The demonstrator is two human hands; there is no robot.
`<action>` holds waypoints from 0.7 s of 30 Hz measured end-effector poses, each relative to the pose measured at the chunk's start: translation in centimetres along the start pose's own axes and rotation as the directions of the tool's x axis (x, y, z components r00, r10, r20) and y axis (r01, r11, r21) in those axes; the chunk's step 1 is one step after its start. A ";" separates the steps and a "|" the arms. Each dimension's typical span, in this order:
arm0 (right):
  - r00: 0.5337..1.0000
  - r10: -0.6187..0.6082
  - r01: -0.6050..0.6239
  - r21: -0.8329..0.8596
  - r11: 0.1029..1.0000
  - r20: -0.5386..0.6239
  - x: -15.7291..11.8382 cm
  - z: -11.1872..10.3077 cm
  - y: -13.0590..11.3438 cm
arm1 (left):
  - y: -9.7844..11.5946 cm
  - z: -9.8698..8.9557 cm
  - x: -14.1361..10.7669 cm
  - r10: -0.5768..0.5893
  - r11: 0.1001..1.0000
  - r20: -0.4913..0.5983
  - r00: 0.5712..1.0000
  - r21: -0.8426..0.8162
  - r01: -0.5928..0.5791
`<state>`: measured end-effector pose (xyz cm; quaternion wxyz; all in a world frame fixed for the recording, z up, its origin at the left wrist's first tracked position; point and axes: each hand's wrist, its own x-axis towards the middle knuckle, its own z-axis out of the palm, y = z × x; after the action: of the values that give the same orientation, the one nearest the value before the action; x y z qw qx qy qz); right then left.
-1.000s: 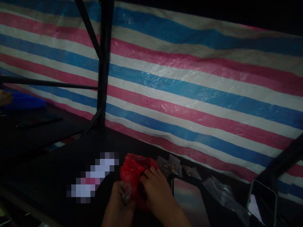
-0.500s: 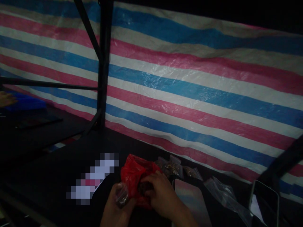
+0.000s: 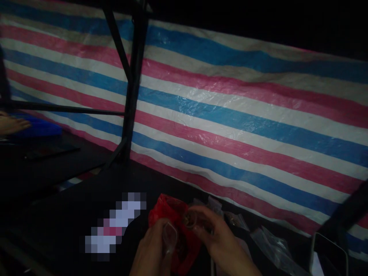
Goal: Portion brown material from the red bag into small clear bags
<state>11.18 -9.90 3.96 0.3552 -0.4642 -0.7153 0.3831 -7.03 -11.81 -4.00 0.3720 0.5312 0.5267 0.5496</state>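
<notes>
The left hand (image 3: 150, 245) pinches a clear bag (image 3: 170, 237); toward two o'clock, the right hand (image 3: 221, 241), fingers nearly closed, cups small pieces (image 3: 188, 219), likely against spilling.

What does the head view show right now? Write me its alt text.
A person's left hand holds a clear plastic bag and the right hand pinches small brownish pieces, both at an open red plastic bag on a dark table. Filled small bags and clear packaging lie to the right, before a blue, pink and white striped sheet.
</notes>
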 end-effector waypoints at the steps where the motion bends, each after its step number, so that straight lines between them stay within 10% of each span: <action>1: 1.000 -0.020 0.020 -0.045 0.999 -0.010 -0.2 -0.1 -0.6 | 0.2 0.3 0.4 0.030 0.999 0.029 0.999 0.011 -0.030; 9: 0.983 -0.128 0.178 -0.535 0.826 0.128 -1.2 -0.2 -3.9 | 0.0 1.9 1.2 0.102 0.973 0.101 0.990 0.199 -0.121; 21: 0.993 -0.119 0.091 -0.517 0.851 -0.021 -0.6 0.1 -3.4 | 0.1 0.5 0.0 -0.015 0.999 0.008 1.000 0.046 0.015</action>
<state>9.94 -11.37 6.80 0.2571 -0.5123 -0.8063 0.1459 -6.52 -11.74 -3.97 0.3660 0.5381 0.5416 0.5321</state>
